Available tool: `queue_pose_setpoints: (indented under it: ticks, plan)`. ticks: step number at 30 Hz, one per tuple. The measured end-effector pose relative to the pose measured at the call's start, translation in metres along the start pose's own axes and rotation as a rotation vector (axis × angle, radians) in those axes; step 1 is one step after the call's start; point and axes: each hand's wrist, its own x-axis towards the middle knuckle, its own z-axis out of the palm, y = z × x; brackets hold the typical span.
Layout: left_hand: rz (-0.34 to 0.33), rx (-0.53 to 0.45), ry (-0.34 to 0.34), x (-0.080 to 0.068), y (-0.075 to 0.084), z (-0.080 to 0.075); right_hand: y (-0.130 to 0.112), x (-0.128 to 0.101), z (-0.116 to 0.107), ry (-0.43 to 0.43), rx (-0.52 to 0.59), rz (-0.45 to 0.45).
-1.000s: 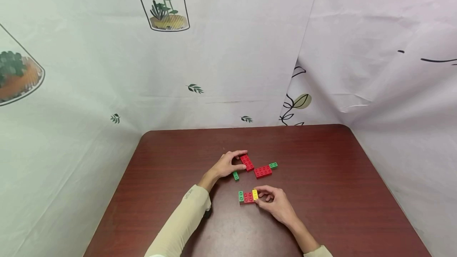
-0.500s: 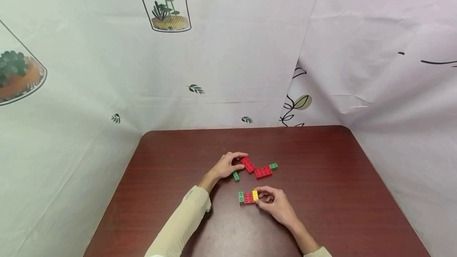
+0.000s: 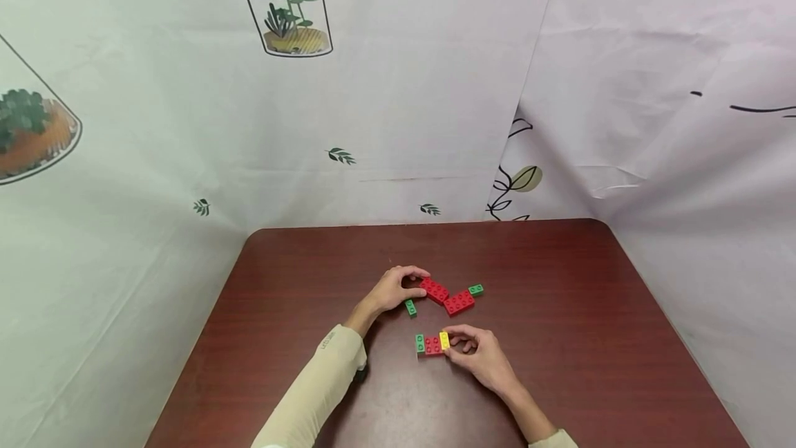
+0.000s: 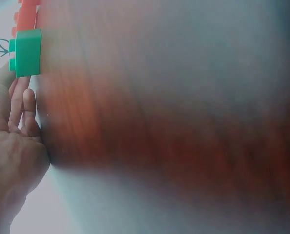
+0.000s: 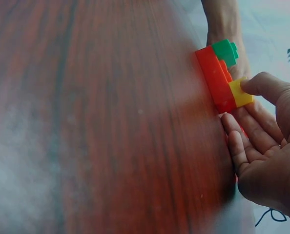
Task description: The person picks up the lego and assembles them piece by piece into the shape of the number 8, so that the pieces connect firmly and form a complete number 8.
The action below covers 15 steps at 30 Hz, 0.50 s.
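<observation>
Evenly bright head view, pale glare on the tabletop [image 3: 404, 403], wrist views hazy — the left blurriest

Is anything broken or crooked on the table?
Nothing looks broken. The red brick the left hand holds looks crooked: it slants one way, the other red brick another, so they don't line up.

Lower middle of the frame, the left hand [image 3: 390, 290] swung its red brick [image 3: 434, 290] rightward and the other one [image 3: 459, 303] twisted slightly.
</observation>
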Motion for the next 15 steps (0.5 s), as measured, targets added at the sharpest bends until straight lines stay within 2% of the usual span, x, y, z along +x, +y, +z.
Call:
queue_pose_setpoints:
  ticks: [15]
  plan:
    - [-0.02,-0.079,0.088,-0.0035,-0.0034,-0.0025,0.0,0.0006,-0.0002,-0.002,0.017,0.007]
